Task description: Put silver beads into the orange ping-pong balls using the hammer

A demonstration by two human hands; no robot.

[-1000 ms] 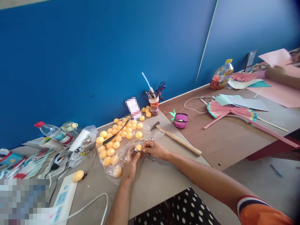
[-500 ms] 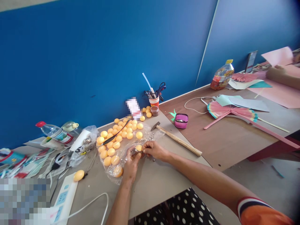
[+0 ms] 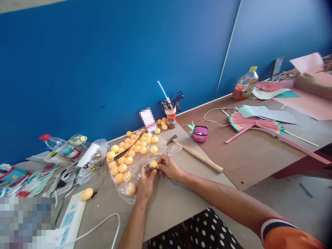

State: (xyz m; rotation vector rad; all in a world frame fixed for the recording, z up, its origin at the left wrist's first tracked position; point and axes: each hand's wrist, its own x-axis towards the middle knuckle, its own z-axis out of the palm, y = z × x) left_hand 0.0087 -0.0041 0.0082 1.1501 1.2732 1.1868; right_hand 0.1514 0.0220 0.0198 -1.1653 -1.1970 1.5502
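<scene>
An orange-yellow ball [image 3: 154, 164], with dark small bits on its lower side, is between my two hands. My left hand [image 3: 145, 180] is closed around it from the left. My right hand [image 3: 170, 167] is pinched at its right side; whatever sits between those fingertips is too small to make out. A clear plastic bag [image 3: 120, 189] lies beside and behind my left hand, with several more orange balls [image 3: 122, 168] on it. Dark crumb-like bits [image 3: 162, 152] are scattered on the plastic beyond my hands. A hammer [image 3: 198, 154] with a wooden handle rests to the right.
A purple pouch [image 3: 200, 134] and a paper cup of pens and scissors [image 3: 170, 112] stand farther back. On the left are a power strip [image 3: 75, 211], cords and a plastic bottle [image 3: 62, 148]. Paper fans [image 3: 256, 122] lie right, near another person's hand [image 3: 304, 81].
Both hands stay around the ball in nearly the same place. My right fingers and wrist shift slightly. The other person's pink sheet moves a little.
</scene>
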